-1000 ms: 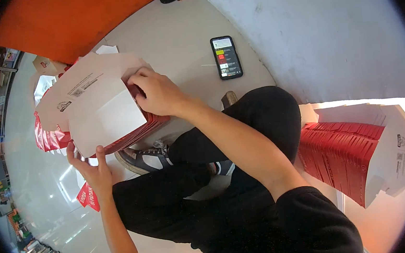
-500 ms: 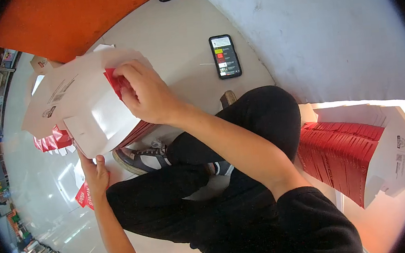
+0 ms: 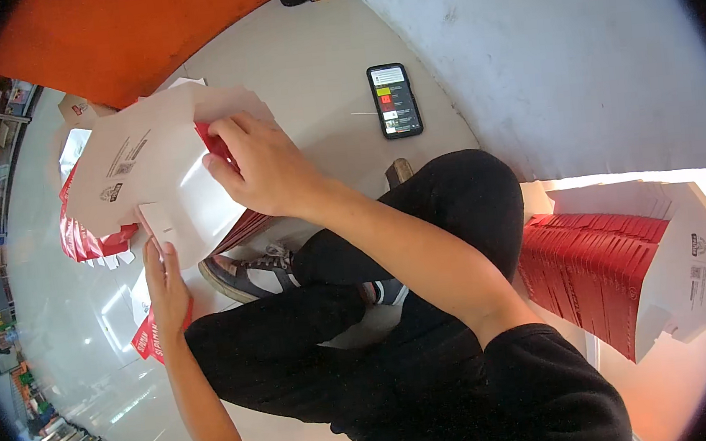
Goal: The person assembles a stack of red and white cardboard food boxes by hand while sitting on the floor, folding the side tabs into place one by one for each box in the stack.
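Observation:
A die-cut paperboard box blank (image 3: pixel 124 152), white on its upper face with small black print, lies between my hands at the upper left. My right hand (image 3: pixel 260 168) closes around its right end, where a red flap (image 3: pixel 218 148) is turned up under the fingers. At the near edge, my left hand (image 3: pixel 167 289) pinches a narrow white flap (image 3: pixel 151 220) between thumb and fingers. More blanks with dark red edges (image 3: pixel 244 227) show beneath, by my shoe. Red printed pieces (image 3: pixel 147 339) lie beside my left wrist.
A long stack of red and white blanks (image 3: pixel 588 271) leans on edge at my right. A phone (image 3: pixel 395 101) with a lit screen lies on the tiled floor near the white wall (image 3: pixel 557 60). My shoe (image 3: pixel 249 276) is close to the work; a red, white pile (image 3: pixel 90 235) sits left.
The blank has shifted a little right and tilted flatter, showing more of the red pile behind it. My left hand has moved up slightly along its near flap; my right hand keeps its grip.

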A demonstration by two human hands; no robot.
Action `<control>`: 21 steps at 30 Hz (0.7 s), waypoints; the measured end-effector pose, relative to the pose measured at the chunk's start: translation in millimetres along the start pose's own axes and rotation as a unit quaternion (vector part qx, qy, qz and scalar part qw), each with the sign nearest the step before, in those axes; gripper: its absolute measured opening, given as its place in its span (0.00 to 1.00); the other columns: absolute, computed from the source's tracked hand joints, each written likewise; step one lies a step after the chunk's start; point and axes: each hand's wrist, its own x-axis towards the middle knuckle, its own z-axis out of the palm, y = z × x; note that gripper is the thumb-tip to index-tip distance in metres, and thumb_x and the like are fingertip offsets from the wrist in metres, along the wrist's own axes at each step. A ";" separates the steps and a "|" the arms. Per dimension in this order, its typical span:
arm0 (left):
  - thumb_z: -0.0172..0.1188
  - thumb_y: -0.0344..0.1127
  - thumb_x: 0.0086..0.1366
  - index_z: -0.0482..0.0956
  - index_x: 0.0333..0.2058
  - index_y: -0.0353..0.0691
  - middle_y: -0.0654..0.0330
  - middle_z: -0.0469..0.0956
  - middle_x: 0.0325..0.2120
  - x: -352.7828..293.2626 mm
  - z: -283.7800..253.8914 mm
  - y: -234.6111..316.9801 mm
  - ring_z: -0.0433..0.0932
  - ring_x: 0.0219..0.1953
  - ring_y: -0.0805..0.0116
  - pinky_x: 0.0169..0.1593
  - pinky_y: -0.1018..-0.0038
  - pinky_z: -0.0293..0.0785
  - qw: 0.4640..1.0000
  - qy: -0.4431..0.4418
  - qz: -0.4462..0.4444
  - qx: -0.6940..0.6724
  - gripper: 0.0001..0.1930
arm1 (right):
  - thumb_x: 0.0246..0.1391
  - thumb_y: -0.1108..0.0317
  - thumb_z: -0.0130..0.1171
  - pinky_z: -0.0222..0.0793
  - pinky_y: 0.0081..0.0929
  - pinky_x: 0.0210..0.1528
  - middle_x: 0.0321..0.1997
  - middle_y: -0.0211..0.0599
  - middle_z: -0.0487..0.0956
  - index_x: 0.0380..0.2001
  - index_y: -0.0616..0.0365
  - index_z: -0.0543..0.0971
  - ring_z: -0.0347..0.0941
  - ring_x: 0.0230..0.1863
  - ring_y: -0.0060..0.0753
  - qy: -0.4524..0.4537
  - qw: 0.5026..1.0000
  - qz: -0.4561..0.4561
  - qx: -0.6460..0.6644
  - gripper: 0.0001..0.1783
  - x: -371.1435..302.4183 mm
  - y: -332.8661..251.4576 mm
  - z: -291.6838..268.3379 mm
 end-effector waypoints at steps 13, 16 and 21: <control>0.50 0.32 0.73 0.78 0.55 0.30 0.44 0.83 0.42 40.0 -5.5 3.5 0.82 0.40 0.61 0.46 0.67 0.76 0.998 0.040 -0.049 0.006 0.17 | 0.61 0.69 0.55 0.73 0.50 0.45 0.35 0.56 0.77 0.35 0.69 0.75 0.76 0.38 0.60 -0.032 0.994 -0.019 -0.100 0.10 -0.6 -4.1 4.5; 0.52 0.35 0.74 0.78 0.55 0.29 0.44 0.83 0.40 54.2 -1.0 -7.5 0.82 0.38 0.59 0.44 0.66 0.76 0.996 0.087 -0.011 -0.003 0.18 | 0.61 0.70 0.56 0.73 0.50 0.44 0.34 0.56 0.77 0.34 0.69 0.75 0.76 0.37 0.60 -0.044 0.995 -0.033 -0.082 0.09 1.8 -5.6 2.7; 0.53 0.36 0.74 0.79 0.53 0.28 0.41 0.82 0.41 49.9 7.9 -25.3 0.83 0.41 0.53 0.45 0.62 0.76 0.994 0.104 -0.013 0.040 0.17 | 0.60 0.71 0.56 0.73 0.51 0.43 0.33 0.55 0.76 0.33 0.69 0.75 0.76 0.35 0.59 -0.036 0.996 -0.049 -0.068 0.09 1.2 -9.1 6.2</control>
